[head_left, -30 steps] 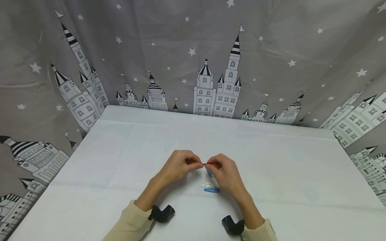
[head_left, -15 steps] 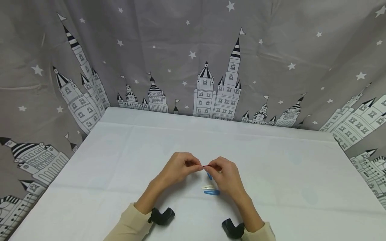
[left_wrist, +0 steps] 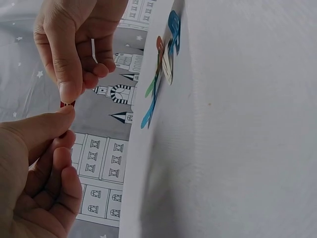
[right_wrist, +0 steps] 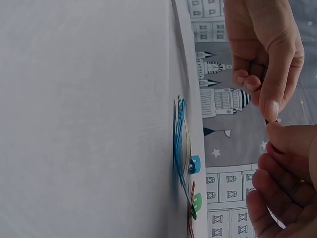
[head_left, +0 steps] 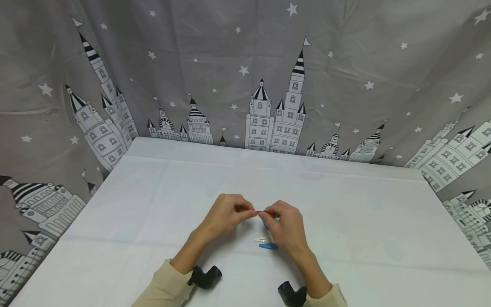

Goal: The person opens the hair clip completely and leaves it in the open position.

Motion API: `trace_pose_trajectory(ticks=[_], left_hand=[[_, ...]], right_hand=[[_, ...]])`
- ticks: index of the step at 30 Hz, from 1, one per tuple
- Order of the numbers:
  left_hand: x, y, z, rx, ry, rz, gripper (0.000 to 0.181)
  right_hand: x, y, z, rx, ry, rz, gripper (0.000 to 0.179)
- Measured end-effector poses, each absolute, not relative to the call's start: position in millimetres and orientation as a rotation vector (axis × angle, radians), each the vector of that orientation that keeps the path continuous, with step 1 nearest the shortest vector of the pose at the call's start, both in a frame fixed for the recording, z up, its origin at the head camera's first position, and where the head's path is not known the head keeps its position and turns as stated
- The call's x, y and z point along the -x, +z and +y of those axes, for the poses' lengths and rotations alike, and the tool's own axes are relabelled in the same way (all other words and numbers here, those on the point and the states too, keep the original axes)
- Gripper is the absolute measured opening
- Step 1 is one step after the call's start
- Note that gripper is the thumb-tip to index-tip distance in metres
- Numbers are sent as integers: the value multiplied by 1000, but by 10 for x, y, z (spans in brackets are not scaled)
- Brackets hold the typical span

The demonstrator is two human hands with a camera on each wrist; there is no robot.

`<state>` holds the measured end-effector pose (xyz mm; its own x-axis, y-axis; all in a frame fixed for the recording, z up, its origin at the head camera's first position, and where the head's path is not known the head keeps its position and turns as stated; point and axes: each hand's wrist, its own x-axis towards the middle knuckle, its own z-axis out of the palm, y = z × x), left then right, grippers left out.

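Note:
Between both hands, above the white table, is a small dark red hair clip [left_wrist: 67,104], mostly covered by fingertips. My left hand [head_left: 231,213] pinches one end between thumb and forefinger. The other end is pinched by my right hand [head_left: 287,222], its fingertips close to the left ones. Several snap hair clips lie below on the cloth: a blue clip [head_left: 268,246], a cream clip [head_left: 263,239] just beyond it, and another blue clip [head_left: 264,223] partly behind the right hand. The left wrist view also shows an orange-red clip [left_wrist: 159,44] and a green clip [left_wrist: 150,89].
A white cloth [head_left: 161,204] covers the table. Behind it hangs a grey curtain [head_left: 215,38] printed with castles and stars. Black wrist camera mounts [head_left: 206,277] sit below each hand, close over the table.
Both hands keep their pinch on the red hair clip at nearly the same place. A bit of green now shows beside the right hand's fingers. The view has shifted slightly.

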<state>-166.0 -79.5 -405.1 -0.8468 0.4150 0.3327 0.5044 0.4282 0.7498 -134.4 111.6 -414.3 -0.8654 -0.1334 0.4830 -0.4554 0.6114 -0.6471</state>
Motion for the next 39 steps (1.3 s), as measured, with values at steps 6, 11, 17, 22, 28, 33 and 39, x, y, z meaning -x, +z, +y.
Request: trace_pose_trajectory(ticks=[6, 11, 17, 22, 28, 33, 39], left_hand=[[1657, -4073, -804, 843, -1391, -2569, 4], [1657, -4082, -810, 862, -1371, -2558, 7], [1660, -4082, -827, 847, -1385, -2589, 5], [1675, -4086, -828, 848, -1404, -2597, 5], [1696, -4097, -827, 878, -1383, -2605, 6], [1699, -4066, -843, 897, -1362, -2635, 10], [1714, -4073, -848, 932, -1359, -2639, 15]], right_hand=[[1335, -4151, 1097, -460, 1135, -2442, 10], [1339, -4151, 1064, -474, 1101, -2432, 12], [1340, -4143, 1057, -500, 1108, -2443, 12], [1342, -4148, 1079, -520, 1132, -2440, 11], [1337, -4143, 1090, -521, 1156, -2459, 10], [1337, -4138, 1078, -517, 1164, -2479, 9], [1331, -4134, 1080, -517, 1184, -2473, 9]])
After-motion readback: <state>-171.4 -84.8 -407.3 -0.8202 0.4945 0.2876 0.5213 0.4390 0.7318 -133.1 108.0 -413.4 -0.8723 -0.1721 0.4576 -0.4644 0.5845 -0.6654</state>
